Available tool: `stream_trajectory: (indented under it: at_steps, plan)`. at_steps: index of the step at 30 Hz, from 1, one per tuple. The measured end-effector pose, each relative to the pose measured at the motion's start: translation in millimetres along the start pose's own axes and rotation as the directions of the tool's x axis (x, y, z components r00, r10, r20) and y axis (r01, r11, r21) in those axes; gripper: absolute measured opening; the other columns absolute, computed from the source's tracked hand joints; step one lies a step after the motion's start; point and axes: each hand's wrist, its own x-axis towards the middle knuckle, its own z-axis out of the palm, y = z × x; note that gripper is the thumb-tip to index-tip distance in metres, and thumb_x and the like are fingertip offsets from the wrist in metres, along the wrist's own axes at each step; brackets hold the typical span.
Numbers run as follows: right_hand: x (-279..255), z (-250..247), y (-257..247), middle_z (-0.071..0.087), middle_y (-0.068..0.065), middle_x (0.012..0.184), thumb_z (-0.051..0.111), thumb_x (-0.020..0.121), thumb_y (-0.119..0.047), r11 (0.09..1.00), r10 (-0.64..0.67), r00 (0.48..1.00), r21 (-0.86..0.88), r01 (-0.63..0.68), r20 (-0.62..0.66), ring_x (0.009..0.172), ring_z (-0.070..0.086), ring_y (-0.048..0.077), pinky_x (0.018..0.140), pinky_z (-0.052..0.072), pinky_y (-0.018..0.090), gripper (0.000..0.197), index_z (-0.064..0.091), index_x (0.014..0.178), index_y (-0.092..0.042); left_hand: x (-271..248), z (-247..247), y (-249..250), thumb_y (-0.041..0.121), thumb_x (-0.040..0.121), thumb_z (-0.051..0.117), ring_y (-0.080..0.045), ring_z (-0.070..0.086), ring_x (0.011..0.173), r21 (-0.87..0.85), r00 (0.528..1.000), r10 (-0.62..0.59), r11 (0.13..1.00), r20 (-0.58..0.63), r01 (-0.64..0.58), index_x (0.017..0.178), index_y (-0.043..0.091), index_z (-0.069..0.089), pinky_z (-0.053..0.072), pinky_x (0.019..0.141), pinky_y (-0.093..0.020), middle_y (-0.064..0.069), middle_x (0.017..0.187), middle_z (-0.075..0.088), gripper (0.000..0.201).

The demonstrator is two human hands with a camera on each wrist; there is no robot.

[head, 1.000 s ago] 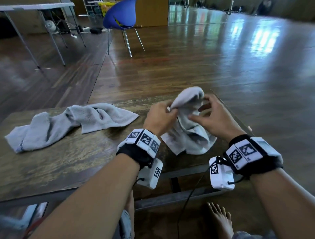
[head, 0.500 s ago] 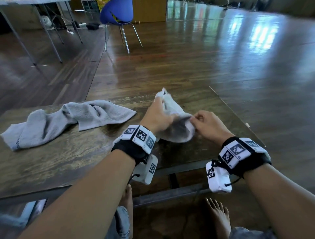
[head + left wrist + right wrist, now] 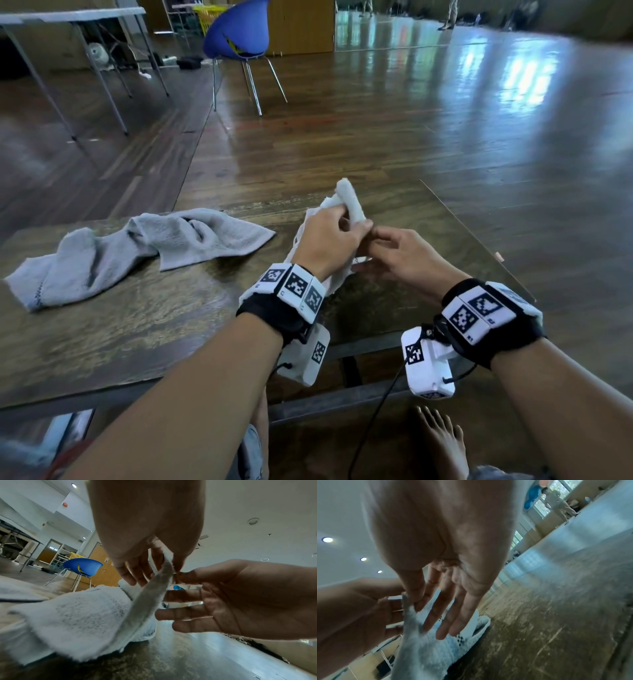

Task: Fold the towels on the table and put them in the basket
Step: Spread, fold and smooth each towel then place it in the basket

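A small white towel (image 3: pixel 348 202) lies bunched on the dark wooden table (image 3: pixel 144 329), just right of the middle. My left hand (image 3: pixel 329 236) pinches one edge of it between thumb and fingers, and a rolled end sticks up above the knuckles. My right hand (image 3: pixel 394 248) meets the left and pinches the same edge with thumb and forefinger, its other fingers stretched out. The left wrist view shows the white towel (image 3: pixel 77 615) rising to both pinches; the right wrist view shows the towel (image 3: pixel 423 649) hanging below my right hand (image 3: pixel 412 601). A grey towel (image 3: pixel 137 246) lies crumpled at the left. No basket is on the table.
The table's right edge (image 3: pixel 479 240) runs close to my right hand. A blue chair (image 3: pixel 239 34) stands on the wooden floor beyond, with a metal-legged table (image 3: pixel 68 17) at the far left. My bare foot (image 3: pixel 442 442) is under the table's front.
The white towel went from held up between my hands down onto the table. My hands have drawn together on one edge, and a rolled end now stands up.
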Motion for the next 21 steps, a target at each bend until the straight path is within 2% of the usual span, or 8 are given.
stream_trajectory:
  at_steps: [4, 6, 9, 11, 13, 16, 19, 21]
  plan:
    - [0, -11, 1, 0.075, -0.006, 0.096, 0.065, 0.093, -0.022, 0.872, -0.170, 0.965, -0.487, 0.052, -0.201, 0.095, 0.072, 0.020, 0.087, 0.057, 0.041, 0.006, 0.068, 0.099, -0.021, 0, 2, -4, 0.022, 0.088, 0.058, -0.022, 0.060, 0.074, 0.007, 0.991, 0.114, 0.994, -0.071, -0.113, 0.088, 0.011, 0.059, 0.049, 0.066, -0.035, -0.003, 0.078, 0.065, 0.011]
    - [-1, -16, 3, 0.063, -0.010, 0.116, 0.068, 0.087, -0.027, 0.740, -0.389, 0.874, -0.664, 0.108, -0.291, 0.105, 0.061, 0.013, 0.088, 0.050, 0.036, 0.032, 0.056, 0.117, -0.030, -3, 3, -5, 0.020, 0.087, 0.058, -0.020, 0.058, 0.074, 0.032, 0.983, 0.186, 0.982, 0.008, -0.186, 0.088, 0.020, 0.054, 0.046, 0.065, -0.028, 0.005, 0.077, 0.062, 0.004]
    - [-2, -21, 4, 0.046, -0.009, 0.136, 0.068, 0.083, -0.015, 0.663, -0.515, 0.849, -0.681, 0.309, -0.117, 0.118, 0.040, 0.013, 0.091, 0.034, 0.020, 0.065, 0.041, 0.136, -0.041, -8, 9, -7, 0.006, 0.090, 0.058, -0.028, 0.058, 0.073, 0.013, 0.921, 0.330, 0.940, 0.207, -0.340, 0.096, 0.010, 0.053, 0.047, 0.069, -0.039, -0.012, 0.080, 0.063, 0.008]
    - [-2, -22, 6, 0.052, -0.017, 0.122, 0.066, 0.085, -0.014, 0.617, -0.491, 0.871, -0.712, 0.334, -0.017, 0.114, 0.039, 0.012, 0.085, 0.032, 0.014, 0.051, 0.050, 0.123, -0.044, -8, 11, -8, 0.005, 0.090, 0.060, -0.027, 0.060, 0.076, 0.021, 0.902, 0.362, 0.926, 0.235, -0.377, 0.106, 0.009, 0.058, 0.048, 0.072, -0.037, -0.013, 0.084, 0.066, 0.017]
    - [-3, -26, 5, 0.060, -0.021, 0.103, 0.067, 0.086, -0.023, 0.591, -0.489, 0.871, -0.752, 0.290, -0.049, 0.106, 0.051, 0.013, 0.080, 0.045, 0.026, 0.027, 0.056, 0.105, -0.039, -3, 11, -10, 0.008, 0.089, 0.063, -0.019, 0.061, 0.079, 0.036, 0.922, 0.327, 0.939, 0.208, -0.341, 0.115, 0.014, 0.062, 0.046, 0.071, -0.022, -0.006, 0.088, 0.068, 0.026]
    - [-7, -35, -4, 0.067, -0.013, 0.084, 0.072, 0.083, -0.025, 0.640, -0.541, 0.811, -0.735, 0.225, -0.222, 0.082, 0.062, 0.014, 0.071, 0.054, 0.039, 0.011, 0.063, 0.089, -0.027, 1, 6, -15, 0.017, 0.086, 0.071, -0.017, 0.062, 0.080, 0.085, 0.948, 0.294, 0.948, 0.124, -0.306, 0.098, 0.013, 0.064, 0.046, 0.073, -0.022, 0.001, 0.082, 0.066, 0.015]
    - [-12, -47, -12, 0.064, -0.010, 0.074, 0.072, 0.082, -0.013, 0.672, -0.610, 0.714, -0.701, 0.238, -0.342, 0.070, 0.059, 0.004, 0.061, 0.045, 0.022, 0.014, 0.060, 0.082, -0.021, 2, -8, -26, 0.034, 0.079, 0.071, -0.001, 0.053, 0.058, 0.089, 0.963, 0.269, 0.959, 0.013, -0.269, 0.063, 0.019, 0.058, 0.038, 0.059, -0.012, 0.011, 0.058, 0.055, 0.025]
    - [-19, -54, -14, 0.060, -0.010, 0.076, 0.071, 0.082, -0.007, 0.686, -0.582, 0.726, -0.700, 0.197, -0.366, 0.071, 0.057, 0.003, 0.060, 0.037, 0.013, 0.019, 0.057, 0.084, -0.019, 1, -21, -31, 0.038, 0.071, 0.067, -0.003, 0.045, 0.048, 0.081, 0.984, 0.177, 0.981, -0.036, -0.174, 0.059, 0.014, 0.059, 0.034, 0.051, -0.016, 0.008, 0.049, 0.051, 0.028]
